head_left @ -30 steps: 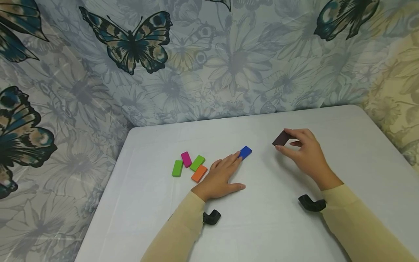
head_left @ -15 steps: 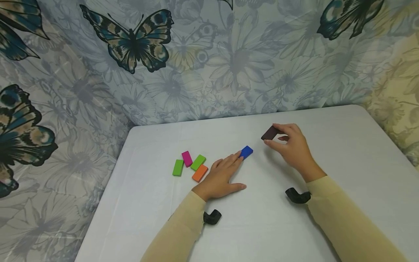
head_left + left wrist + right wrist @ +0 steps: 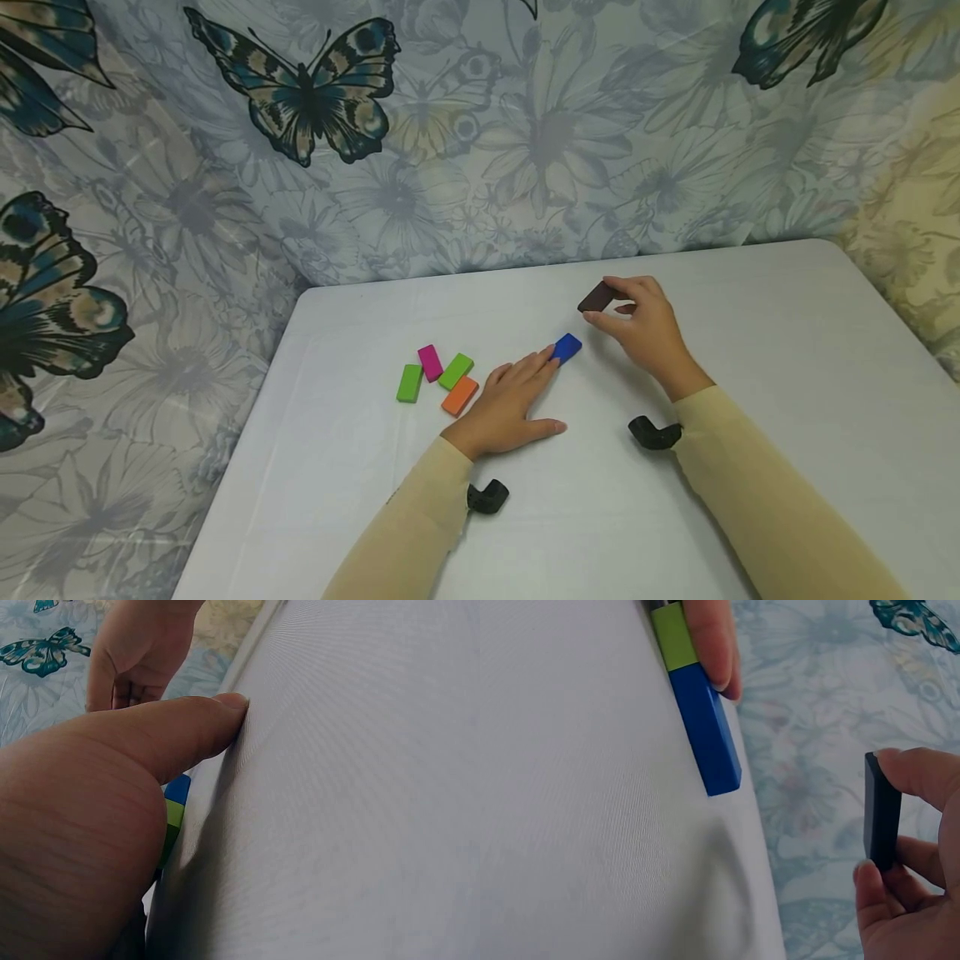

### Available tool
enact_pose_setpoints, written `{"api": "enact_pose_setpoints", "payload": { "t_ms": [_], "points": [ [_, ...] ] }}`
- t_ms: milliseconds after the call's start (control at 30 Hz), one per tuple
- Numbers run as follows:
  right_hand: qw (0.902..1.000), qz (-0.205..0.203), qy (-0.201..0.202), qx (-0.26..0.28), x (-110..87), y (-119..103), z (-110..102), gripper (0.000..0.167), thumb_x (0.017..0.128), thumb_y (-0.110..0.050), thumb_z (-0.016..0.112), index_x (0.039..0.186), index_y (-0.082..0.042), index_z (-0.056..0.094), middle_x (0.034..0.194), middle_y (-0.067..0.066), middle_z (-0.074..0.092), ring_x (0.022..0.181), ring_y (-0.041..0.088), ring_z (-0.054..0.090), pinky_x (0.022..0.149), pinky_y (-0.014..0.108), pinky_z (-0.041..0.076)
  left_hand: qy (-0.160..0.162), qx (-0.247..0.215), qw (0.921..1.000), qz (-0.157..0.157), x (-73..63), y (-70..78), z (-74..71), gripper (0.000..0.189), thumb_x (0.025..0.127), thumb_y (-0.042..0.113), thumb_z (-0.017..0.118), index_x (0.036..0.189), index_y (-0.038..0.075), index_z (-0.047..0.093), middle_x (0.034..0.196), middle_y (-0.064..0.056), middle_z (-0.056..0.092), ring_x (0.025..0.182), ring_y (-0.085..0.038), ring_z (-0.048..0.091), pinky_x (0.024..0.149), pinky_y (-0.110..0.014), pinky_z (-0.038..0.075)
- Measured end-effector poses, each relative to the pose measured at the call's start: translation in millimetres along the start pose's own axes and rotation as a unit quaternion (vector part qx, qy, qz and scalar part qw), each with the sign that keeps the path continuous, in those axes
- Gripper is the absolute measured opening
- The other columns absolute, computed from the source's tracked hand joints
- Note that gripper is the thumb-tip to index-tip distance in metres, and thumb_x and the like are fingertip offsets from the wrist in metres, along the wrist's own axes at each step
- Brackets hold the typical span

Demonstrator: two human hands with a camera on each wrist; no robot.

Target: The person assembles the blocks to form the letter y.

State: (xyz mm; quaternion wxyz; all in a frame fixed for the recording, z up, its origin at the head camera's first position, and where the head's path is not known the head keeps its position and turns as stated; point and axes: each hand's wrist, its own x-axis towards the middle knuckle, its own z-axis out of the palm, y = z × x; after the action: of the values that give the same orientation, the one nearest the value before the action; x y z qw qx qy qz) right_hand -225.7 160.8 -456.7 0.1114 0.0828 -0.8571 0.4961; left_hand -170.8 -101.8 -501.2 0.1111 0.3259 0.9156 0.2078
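My right hand (image 3: 651, 333) pinches a dark brown rectangular block (image 3: 596, 297) by its edges between thumb and fingers, held above the table beyond the left hand. Fingers extended, my left hand (image 3: 512, 404) lies low over the table, its fingertips at a blue block (image 3: 570, 348). In the right wrist view a green block (image 3: 673, 636) joins the blue one end to end, beside the left fingers, and a dark piece shows past it. From the head, the left hand hides that green block. The right wrist view shows the dark block (image 3: 883, 814) tilted in the fingers.
Left of the left hand lie a magenta block (image 3: 430, 363), a green block (image 3: 408, 383), another green block (image 3: 456, 372) and an orange block (image 3: 460, 396). They rest on a white table (image 3: 300, 500). A butterfly-patterned cloth (image 3: 480, 167) rises behind the table's far edge.
My right hand has moved left and slightly away from me with the dark brown block, now nearer the blue block. The left hand has stayed in place.
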Motion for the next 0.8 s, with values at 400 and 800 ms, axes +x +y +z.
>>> {"api": "enact_pose_setpoints", "payload": {
  "t_ms": [400,800],
  "points": [
    [0.9997,0.019,-0.008,-0.014,4.6,11,15,0.066,0.097,-0.013,0.086,0.150,0.013,0.056,0.137,0.028,0.052,0.127,0.043,0.057,0.107,0.055,0.051,-0.003,0.003,1.0000,0.003,0.6,-1.8,-0.2,0.095,0.104,0.062,0.065,0.176,0.020,0.019,0.181,0.014,-0.001,0.164,-0.009,0.001,0.130,-0.048,0.007],
    [0.9954,0.035,-0.040,-0.080,-1.4,35,21,0.066,0.097,-0.018,0.085,0.147,0.016,0.056,0.135,0.033,0.053,0.111,0.042,0.054,0.097,0.056,0.046,-0.001,0.008,1.0000,0.003,0.9,-1.8,1.5,0.095,0.104,0.062,0.064,0.176,0.020,0.018,0.181,0.014,-0.002,0.164,-0.009,0.002,0.130,-0.048,0.007]
  ]
}}
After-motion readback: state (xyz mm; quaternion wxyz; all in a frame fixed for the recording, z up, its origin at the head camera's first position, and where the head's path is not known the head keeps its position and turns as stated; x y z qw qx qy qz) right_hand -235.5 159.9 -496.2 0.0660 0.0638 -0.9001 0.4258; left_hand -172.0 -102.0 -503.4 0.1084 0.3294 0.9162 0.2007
